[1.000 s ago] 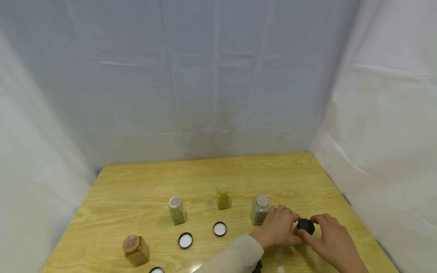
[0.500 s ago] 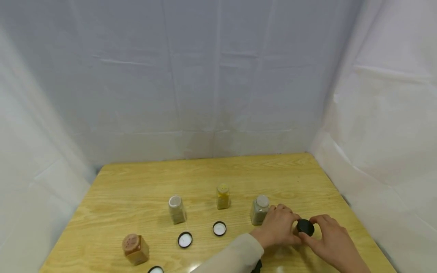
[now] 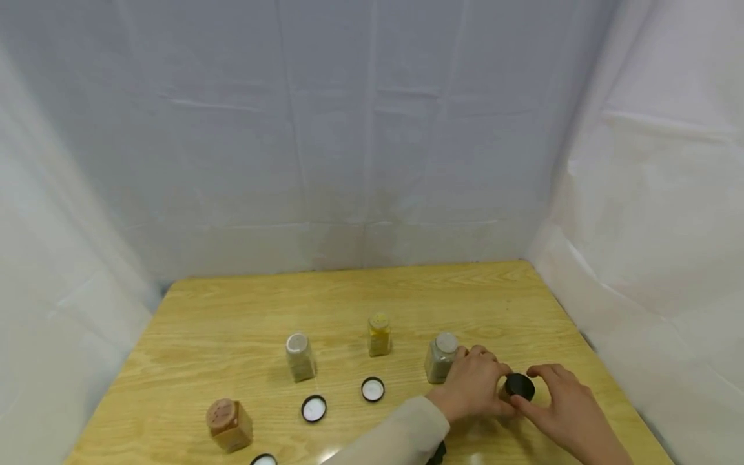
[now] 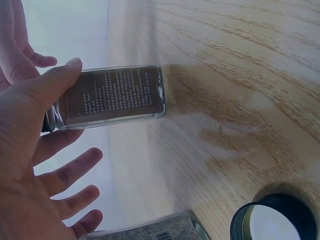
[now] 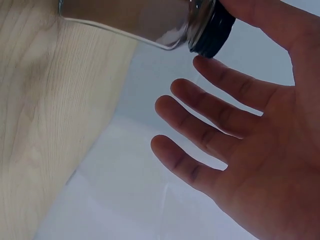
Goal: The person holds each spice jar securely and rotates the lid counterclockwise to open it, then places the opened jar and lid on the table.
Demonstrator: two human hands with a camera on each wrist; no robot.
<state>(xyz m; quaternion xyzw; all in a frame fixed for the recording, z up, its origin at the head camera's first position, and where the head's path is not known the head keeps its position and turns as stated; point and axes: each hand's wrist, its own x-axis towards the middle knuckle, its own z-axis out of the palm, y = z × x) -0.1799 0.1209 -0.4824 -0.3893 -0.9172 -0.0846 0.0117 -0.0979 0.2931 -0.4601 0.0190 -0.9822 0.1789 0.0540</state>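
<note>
My left hand (image 3: 472, 387) pinches a square glass spice jar (image 4: 115, 95) between thumb and index finger, near its neck. Brown powder fills the jar, and lines of small print run along its side. Its black lid (image 3: 519, 386) lies between the thumb and index finger of my right hand (image 3: 560, 407), the thumb against it and the index fingertip right at its edge. The other right fingers spread out away from the jar in the right wrist view. Just left of my left hand stands a jar of greyish seasoning (image 3: 440, 358).
A yellow-powder jar (image 3: 379, 336), a pale jar (image 3: 300, 358) and an orange-brown jar (image 3: 229, 426) stand on the wooden table (image 3: 244, 310). Upturned black lids (image 3: 314, 409) with white liners lie in front. One lid (image 4: 280, 220) is partly behind the left sleeve. White sheeting surrounds the table.
The right thumb has slid slightly to the right along the lid, and more of the jar's neck shows beside it. The left hand and the standing jars stay in place.
</note>
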